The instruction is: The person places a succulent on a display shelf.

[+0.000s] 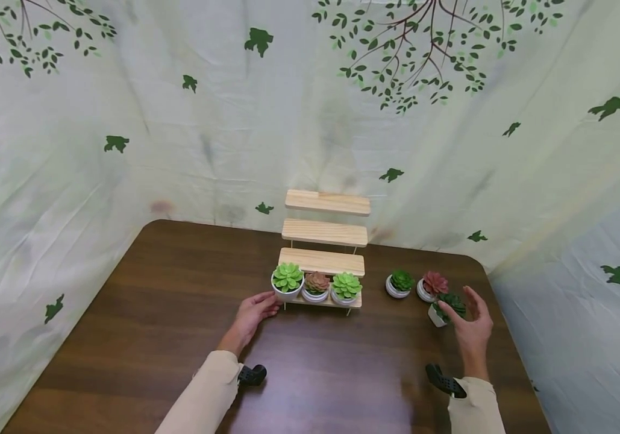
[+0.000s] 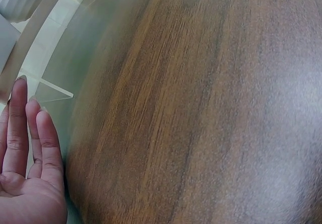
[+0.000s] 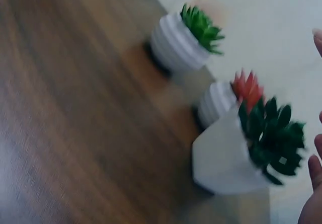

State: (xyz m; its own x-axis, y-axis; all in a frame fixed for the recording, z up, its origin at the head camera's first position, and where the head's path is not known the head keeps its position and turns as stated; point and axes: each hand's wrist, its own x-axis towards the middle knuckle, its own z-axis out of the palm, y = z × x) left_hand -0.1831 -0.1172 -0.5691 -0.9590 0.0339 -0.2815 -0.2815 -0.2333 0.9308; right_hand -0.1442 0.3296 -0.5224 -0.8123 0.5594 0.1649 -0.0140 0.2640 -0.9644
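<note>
My left hand (image 1: 255, 313) is at the left end of the stand's lowest wooden step, fingertips right by a white pot with a light green succulent (image 1: 287, 278). In the left wrist view its fingers (image 2: 18, 128) are extended beside the step's edge. A reddish-brown succulent (image 1: 317, 283) and another light green succulent (image 1: 346, 286) stand on the same step. My right hand (image 1: 473, 328) is spread around the dark green succulent in a white angular pot (image 1: 437, 316), thumb and fingers apart. The right wrist view shows that pot (image 3: 226, 156) upright on the table, a gap between it and the fingers.
A stepped wooden stand (image 1: 322, 261) with bare upper steps is at the back of the brown table (image 1: 190, 301). Right of it sit a green succulent (image 1: 399, 283) and a red succulent (image 1: 433, 284) in ribbed white pots. A leaf-patterned curtain (image 1: 310, 120) hangs behind.
</note>
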